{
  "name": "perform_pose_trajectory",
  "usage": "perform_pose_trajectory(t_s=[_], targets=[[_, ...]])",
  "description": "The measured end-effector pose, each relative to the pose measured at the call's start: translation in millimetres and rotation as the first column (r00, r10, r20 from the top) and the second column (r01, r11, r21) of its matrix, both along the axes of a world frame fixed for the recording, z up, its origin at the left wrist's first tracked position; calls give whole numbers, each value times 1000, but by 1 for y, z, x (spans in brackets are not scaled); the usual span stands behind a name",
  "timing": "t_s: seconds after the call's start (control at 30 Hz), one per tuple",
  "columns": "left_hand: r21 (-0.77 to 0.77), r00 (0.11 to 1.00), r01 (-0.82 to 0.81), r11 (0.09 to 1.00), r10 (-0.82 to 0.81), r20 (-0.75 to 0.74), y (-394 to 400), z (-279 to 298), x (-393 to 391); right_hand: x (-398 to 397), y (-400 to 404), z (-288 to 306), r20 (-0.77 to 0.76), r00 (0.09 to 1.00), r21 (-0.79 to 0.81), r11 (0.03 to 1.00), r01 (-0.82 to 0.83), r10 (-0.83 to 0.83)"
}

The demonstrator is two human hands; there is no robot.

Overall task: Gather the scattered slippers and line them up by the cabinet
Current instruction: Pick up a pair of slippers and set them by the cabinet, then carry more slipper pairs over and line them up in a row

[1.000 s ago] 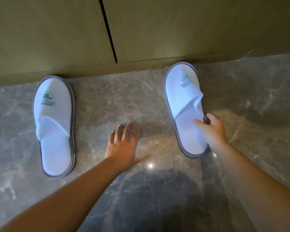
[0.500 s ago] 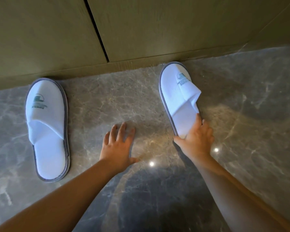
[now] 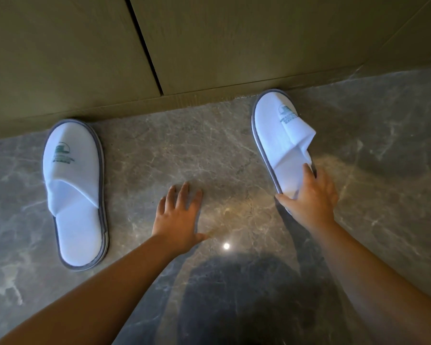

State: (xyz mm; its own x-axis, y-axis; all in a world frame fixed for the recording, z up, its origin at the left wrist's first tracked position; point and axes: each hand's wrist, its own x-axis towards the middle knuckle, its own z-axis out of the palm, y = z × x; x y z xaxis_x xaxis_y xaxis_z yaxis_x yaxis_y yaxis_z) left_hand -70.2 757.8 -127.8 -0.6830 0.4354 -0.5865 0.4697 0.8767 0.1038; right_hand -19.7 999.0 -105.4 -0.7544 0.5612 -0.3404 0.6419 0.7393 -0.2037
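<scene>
My right hand (image 3: 311, 197) grips right slipper (image 3: 281, 143) at its heel, seemingly pinched | toe points to cabinet (image 3: 209, 41), frame top | left hand (image 3: 178, 217) flat on floor (image 3: 234, 158), empty

Dim, warm light; a small bright glare spot (image 3: 226, 246) on the glossy floor (image 3: 209, 150); a broad dark shadow (image 3: 246, 300) below it. Edges bow from wide-angle distortion.

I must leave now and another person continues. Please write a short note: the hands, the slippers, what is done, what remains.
Left hand: open, flat on the marble floor, holding nothing.
Right hand: its fingers grip the heel end of the right slipper, whose strap is folded up.
Left slipper: flat, toe at the cabinet base.
Done: both toes reach the cabinet.
Left: straighten the tilted right slipper, flatten its strap, perhaps bring the pair closer.
</scene>
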Motion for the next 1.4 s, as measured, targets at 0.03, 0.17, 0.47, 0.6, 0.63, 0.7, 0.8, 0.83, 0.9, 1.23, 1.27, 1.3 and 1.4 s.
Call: perform_pose_trajectory(t_s=[0.03, 0.17, 0.47, 0.6, 0.63, 0.7, 0.8, 0.83, 0.9, 1.23, 1.27, 1.3, 1.4], targets=[[9, 1000, -1, 1000, 1, 16, 0, 3, -1, -1, -1, 4, -4, 1000, 16, 1000, -17, 17], [71, 999, 16, 997, -19, 50, -2, 35, -11, -6, -16, 36, -71, 996, -17, 999, -48, 47], [367, 888, -456, 811, 388, 247, -93, 265, -10, -18, -144, 248, -143, 987, -381, 916, -125, 76], [433, 788, -606, 667, 575, 219, -163, 420, 11, -22, -214, 399, -206, 963, -489, 835, -253, 171], [436, 764, -632, 641, 607, 217, -181, 459, 18, -22, -232, 438, -228, 956, -512, 813, -278, 183], [436, 725, -669, 602, 658, 205, -215, 531, 33, -22, -269, 511, -278, 940, -547, 771, -325, 199], [467, 637, -723, 509, 753, 166, -261, 623, 58, -16, -320, 603, -351, 910, -606, 687, -402, 222], [482, 593, -743, 464, 790, 154, -274, 649, 67, -12, -335, 628, -372, 899, -624, 654, -428, 232], [513, 504, -774, 371, 852, 144, -297, 693, 87, -4, -362, 668, -403, 874, -646, 592, -482, 272], [609, -4, -787, -93, 989, 147, -358, 787, 174, 23, -451, 745, -427, 660, -697, 241, -676, 618], [614, -73, -774, -155, 985, 156, -363, 789, 183, 22, -460, 747, -424, 621, -690, 209, -693, 660], [619, -140, -756, -214, 976, 167, -368, 789, 194, 21, -472, 750, -426, 575, -679, 174, -714, 698], [608, -321, -701, -374, 926, 199, -382, 789, 232, 24, -519, 758, -447, 440, -661, 44, -749, 779]])
